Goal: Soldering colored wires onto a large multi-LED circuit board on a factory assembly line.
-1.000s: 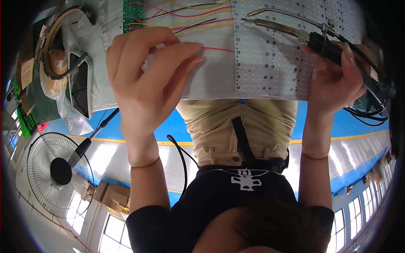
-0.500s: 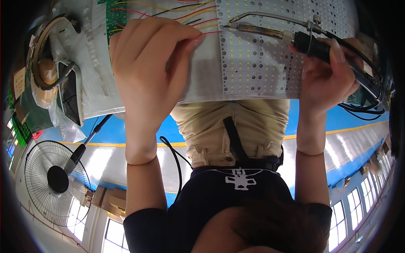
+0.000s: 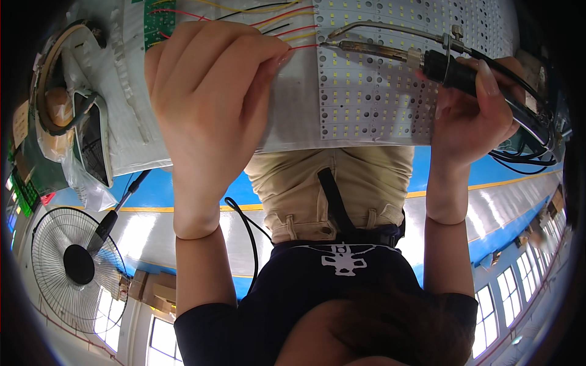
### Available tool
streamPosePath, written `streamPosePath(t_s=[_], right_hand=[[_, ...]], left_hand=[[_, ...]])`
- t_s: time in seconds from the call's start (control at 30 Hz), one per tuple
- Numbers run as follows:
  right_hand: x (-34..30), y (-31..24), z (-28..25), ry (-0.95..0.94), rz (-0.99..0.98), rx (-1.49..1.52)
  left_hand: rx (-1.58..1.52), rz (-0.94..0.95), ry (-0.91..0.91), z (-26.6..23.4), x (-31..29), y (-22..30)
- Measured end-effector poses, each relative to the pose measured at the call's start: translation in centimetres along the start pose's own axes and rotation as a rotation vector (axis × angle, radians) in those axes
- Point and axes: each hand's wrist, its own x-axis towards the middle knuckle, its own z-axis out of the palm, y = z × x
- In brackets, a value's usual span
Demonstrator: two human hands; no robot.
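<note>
My left hand (image 3: 207, 104) has thumb and forefinger pinched on a red wire (image 3: 303, 47), whose far end meets the left edge of a white LED board (image 3: 348, 113). My right hand (image 3: 473, 113) grips a soldering iron (image 3: 375, 50) by its black handle. The iron points left, with its tip at the red wire's end on the board edge. A curved metal feed tube (image 3: 387, 26) is clamped to the iron and runs above it. Yellow, red and black wires stretch from the board toward a green circuit board (image 3: 160, 21), partly covered by my left hand.
On the table's left lie a ring-shaped hoop (image 3: 40, 91), a dark-screened device with a pale rim (image 3: 93, 140) and clear plastic wrap (image 3: 85, 183). Black cables (image 3: 525, 160) hang at the right edge. A standing fan (image 3: 79, 264) is at the lower left.
The iron's tip has shifted slightly left and down, onto the end of the red wire. My left hand keeps its pinch. The whole view has shifted a little.
</note>
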Motion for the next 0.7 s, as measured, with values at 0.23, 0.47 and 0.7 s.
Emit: streamPosePath(t_s=[0.23,0.47,0.7], right_hand=[[0.1,-0.4,0.3,-0.032,0.032,0.058],[0.4,0.0,-2.0,-0.294,0.005,-0.079],[0.1,1.6,-2.7,-0.305,-0.262,-0.223]], left_hand=[[0.010,0.020,0.006,-0.1,0.0,-0.2],[0.039,0.032,0.008,0.1,-0.2,-0.3],[0.049,0.071,0.038,0.3,-0.3,-0.6]])
